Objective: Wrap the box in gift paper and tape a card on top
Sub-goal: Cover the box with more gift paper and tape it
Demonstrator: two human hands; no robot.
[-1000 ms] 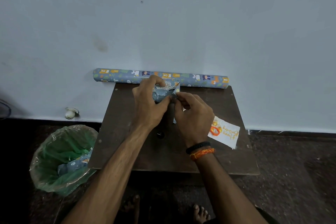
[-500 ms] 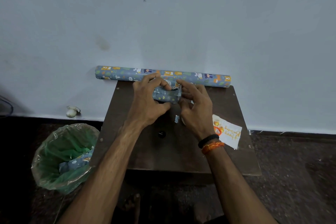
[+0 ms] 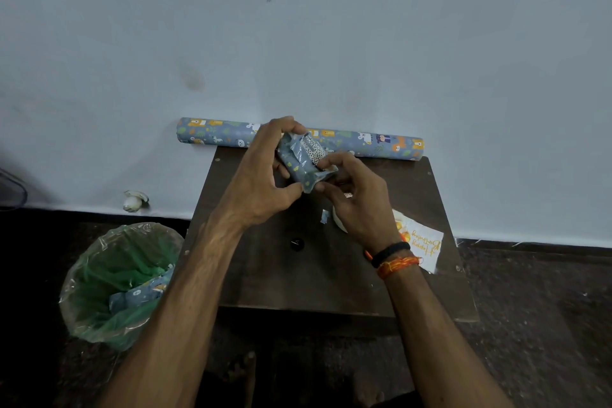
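The box [image 3: 303, 161], partly covered in blue gift paper with its dotted side still showing, is held above the dark counter [image 3: 265, 268]. The left hand [image 3: 261, 182] grips it, the fingers [image 3: 281, 124] curled over its far end and the thumb pressing near its lower corner. The right hand [image 3: 357, 202] pinches the box's near-right edge with its fingers [image 3: 334, 161]. Behind the fingers of both hands, the gift paper roll [image 3: 381, 144] lies along the wall. Just right of the right wrist lies the card [image 3: 424, 245] on the counter. A small paper scrap [image 3: 324, 217] lies below the right fingers. Left of the left forearm stands a bin [image 3: 112, 275] with a green bag.
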